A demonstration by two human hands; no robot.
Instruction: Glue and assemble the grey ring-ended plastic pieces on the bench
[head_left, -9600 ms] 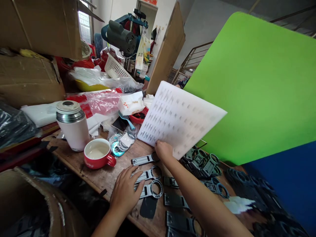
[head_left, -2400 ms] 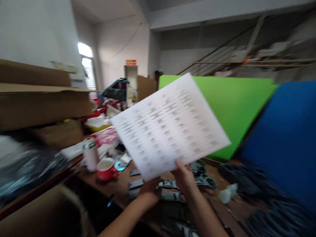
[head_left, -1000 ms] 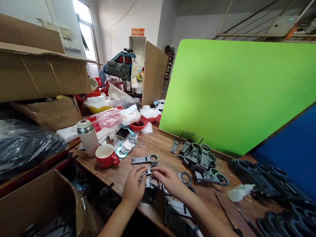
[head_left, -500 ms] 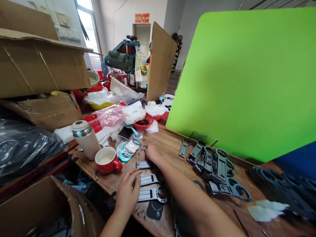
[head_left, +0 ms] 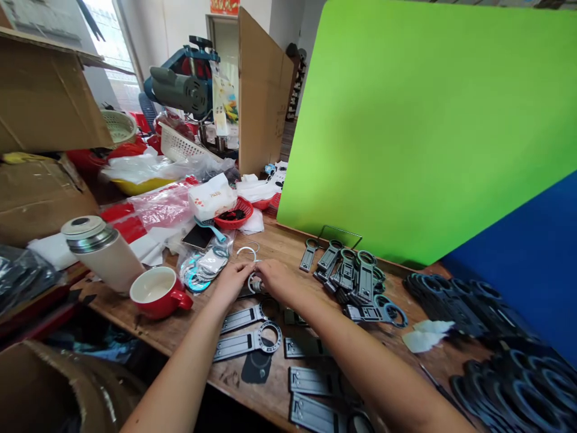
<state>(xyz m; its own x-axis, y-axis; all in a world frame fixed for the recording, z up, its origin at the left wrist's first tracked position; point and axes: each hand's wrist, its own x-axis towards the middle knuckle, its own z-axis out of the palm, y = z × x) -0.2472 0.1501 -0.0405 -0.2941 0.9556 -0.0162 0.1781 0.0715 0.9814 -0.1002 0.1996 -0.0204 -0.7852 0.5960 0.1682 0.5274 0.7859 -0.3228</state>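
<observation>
My left hand (head_left: 235,281) and my right hand (head_left: 276,280) meet near the middle of the table, fingers closed around a thin pale ring (head_left: 251,284). The fingers partly cover it. Beyond the fingertips lies another white ring (head_left: 246,250), flat on the wood. Below my hands are grey flat brackets with round ring ends, among them one bracket (head_left: 237,345) with a marked ring. More brackets (head_left: 311,380) lie under my right forearm, which hides part of them. Left of my hands is a plastic bag of discs (head_left: 205,267).
A red mug (head_left: 157,294) and a thermos (head_left: 106,255) stand at the left. A heap of brackets (head_left: 356,276) lies at the right, before a green board (head_left: 406,132). Dark stacked parts (head_left: 518,385) fill the right corner. A red basket (head_left: 234,213) sits behind.
My left hand has moved from the brackets up to my right hand, and both now have hold of a pale ring. The view has shifted right and down.
</observation>
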